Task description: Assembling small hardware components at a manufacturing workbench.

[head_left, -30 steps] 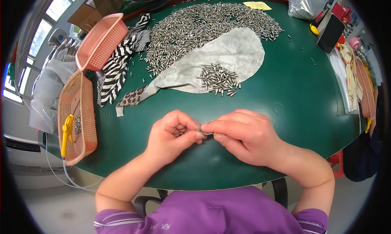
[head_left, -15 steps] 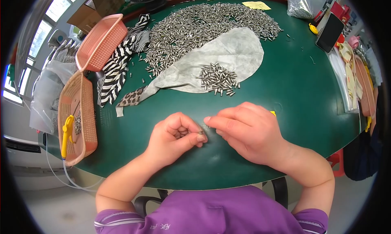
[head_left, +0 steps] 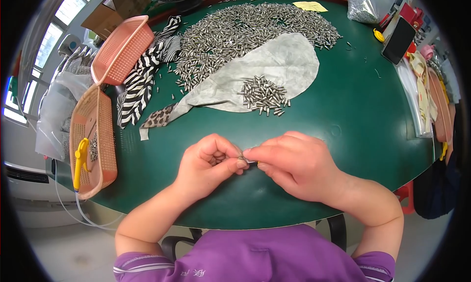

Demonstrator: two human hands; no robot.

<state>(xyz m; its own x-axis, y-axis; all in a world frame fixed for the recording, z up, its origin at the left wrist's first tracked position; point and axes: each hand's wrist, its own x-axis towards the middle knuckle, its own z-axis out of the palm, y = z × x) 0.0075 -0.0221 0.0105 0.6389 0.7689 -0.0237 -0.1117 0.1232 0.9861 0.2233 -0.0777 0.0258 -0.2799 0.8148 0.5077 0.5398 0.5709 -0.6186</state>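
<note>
My left hand is closed in a pinch, thumb against index finger, on a small metal part whose shiny end shows in the gap between my hands. Facing it, my right hand is also closed, its index finger and thumb reaching to the same spot. A speck of yellow shows by the right fingertips; the thing it belongs to is mostly hidden. Beyond my hands, a small heap of short silver metal pieces lies on a grey cloth. A much larger spread of similar pieces covers the table behind it.
At the left stand two pink plastic baskets, the nearer with a yellow tool over its rim. Striped cloth lies beside them. A dark phone and plastic bags are on the right of the green table.
My right hand has turned, and its fingertips have come against the left ones at the metal part. The yellow bit behind the right hand has gone from sight; yellow now shows at its fingertips.
</note>
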